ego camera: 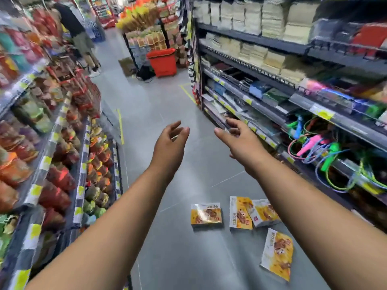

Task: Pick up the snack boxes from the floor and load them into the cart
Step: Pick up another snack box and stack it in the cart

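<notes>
Fingers (177,124) relaxed and empty, left hand (168,143) and right hand (240,141) outstretched mid-air above snack boxes (206,214) on floor (159,114)

Bright, flat store light, but a smeary frame
The floor (159,114) is evenly lit, shadows faint and soft. Left of the red basket (162,61) the snack shelves (52,143) go blocky and smeared; right of it the stationery racks (293,91) streak with motion blur and bow toward the edge. On its near side the snack boxes (206,214) look sharpest.
</notes>
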`<act>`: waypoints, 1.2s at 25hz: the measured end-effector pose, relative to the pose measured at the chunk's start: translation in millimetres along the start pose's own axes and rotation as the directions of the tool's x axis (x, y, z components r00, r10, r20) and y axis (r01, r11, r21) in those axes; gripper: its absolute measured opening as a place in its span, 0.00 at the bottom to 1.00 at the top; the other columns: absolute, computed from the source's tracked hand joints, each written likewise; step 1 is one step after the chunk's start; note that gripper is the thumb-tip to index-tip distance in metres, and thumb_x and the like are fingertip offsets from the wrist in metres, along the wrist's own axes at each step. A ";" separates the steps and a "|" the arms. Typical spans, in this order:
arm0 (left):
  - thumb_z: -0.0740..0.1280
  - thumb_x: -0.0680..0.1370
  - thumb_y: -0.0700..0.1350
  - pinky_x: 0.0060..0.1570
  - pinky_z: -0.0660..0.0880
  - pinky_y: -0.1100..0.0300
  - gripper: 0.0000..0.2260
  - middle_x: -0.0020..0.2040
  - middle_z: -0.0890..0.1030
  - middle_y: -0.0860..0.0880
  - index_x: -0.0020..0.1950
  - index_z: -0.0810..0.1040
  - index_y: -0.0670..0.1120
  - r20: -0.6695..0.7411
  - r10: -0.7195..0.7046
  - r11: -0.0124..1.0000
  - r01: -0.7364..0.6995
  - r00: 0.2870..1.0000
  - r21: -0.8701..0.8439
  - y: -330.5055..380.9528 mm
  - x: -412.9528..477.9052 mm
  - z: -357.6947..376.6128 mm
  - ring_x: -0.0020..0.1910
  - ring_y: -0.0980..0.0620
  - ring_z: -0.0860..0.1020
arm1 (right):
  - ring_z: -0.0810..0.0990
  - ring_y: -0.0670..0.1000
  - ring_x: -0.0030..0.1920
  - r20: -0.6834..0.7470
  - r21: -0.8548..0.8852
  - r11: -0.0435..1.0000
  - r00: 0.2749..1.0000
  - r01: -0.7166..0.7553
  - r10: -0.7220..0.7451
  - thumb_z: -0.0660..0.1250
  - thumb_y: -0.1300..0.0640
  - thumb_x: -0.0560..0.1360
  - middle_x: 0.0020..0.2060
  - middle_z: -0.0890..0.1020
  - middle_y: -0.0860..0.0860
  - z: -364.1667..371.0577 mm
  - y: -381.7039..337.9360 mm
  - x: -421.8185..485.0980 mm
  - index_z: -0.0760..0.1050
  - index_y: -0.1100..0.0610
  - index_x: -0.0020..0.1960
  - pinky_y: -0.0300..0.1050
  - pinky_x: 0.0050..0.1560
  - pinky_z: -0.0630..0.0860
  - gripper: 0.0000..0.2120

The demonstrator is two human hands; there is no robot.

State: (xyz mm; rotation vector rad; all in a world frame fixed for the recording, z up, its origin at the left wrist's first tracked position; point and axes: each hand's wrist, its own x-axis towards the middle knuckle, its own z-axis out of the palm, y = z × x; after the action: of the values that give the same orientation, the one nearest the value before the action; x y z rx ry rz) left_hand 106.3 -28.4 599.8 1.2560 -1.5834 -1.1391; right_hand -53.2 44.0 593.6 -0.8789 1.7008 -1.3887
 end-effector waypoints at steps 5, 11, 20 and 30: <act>0.65 0.80 0.50 0.56 0.76 0.62 0.16 0.61 0.78 0.51 0.67 0.73 0.51 0.094 -0.041 0.999 0.044 0.995 -0.026 -92.8 125.6 49.6 0.57 0.55 0.77 | 0.74 0.51 0.62 -0.161 0.044 0.997 0.984 -0.063 0.070 0.69 0.43 0.74 0.63 0.72 0.49 33.9 92.9 134.8 0.65 0.46 0.72 0.60 0.63 0.74 0.29; 0.66 0.77 0.55 0.67 0.72 0.49 0.16 0.63 0.78 0.49 0.63 0.74 0.51 0.085 -0.120 0.974 0.134 0.989 -0.182 -272.3 226.1 137.1 0.61 0.51 0.77 | 0.76 0.54 0.60 -0.186 0.009 0.999 0.981 -0.054 0.055 0.68 0.41 0.74 0.61 0.74 0.51 65.6 271.9 270.5 0.64 0.44 0.72 0.58 0.62 0.74 0.29; 0.65 0.78 0.57 0.47 0.72 0.64 0.23 0.63 0.78 0.47 0.68 0.74 0.47 0.006 -0.288 0.958 0.288 0.958 0.009 -634.5 241.1 207.9 0.51 0.53 0.78 | 0.75 0.53 0.55 -0.203 -0.048 0.986 0.968 -0.162 0.149 0.67 0.43 0.76 0.62 0.73 0.53 112.7 618.4 360.7 0.59 0.47 0.76 0.45 0.54 0.69 0.32; 0.68 0.74 0.63 0.62 0.71 0.52 0.36 0.74 0.66 0.45 0.77 0.60 0.50 -0.006 -0.598 0.772 0.578 0.802 0.263 -842.8 211.7 218.4 0.68 0.42 0.70 | 0.64 0.59 0.74 -0.072 -0.201 0.881 0.904 -0.427 0.422 0.68 0.39 0.73 0.76 0.62 0.57 160.3 835.5 363.2 0.52 0.49 0.79 0.53 0.71 0.63 0.42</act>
State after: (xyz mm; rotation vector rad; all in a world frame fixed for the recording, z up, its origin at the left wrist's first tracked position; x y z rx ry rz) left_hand 80.2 -285.6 -258.1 2.0013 -1.4556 -1.4042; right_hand -124.4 -201.7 -295.3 -0.5493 1.9458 -0.9373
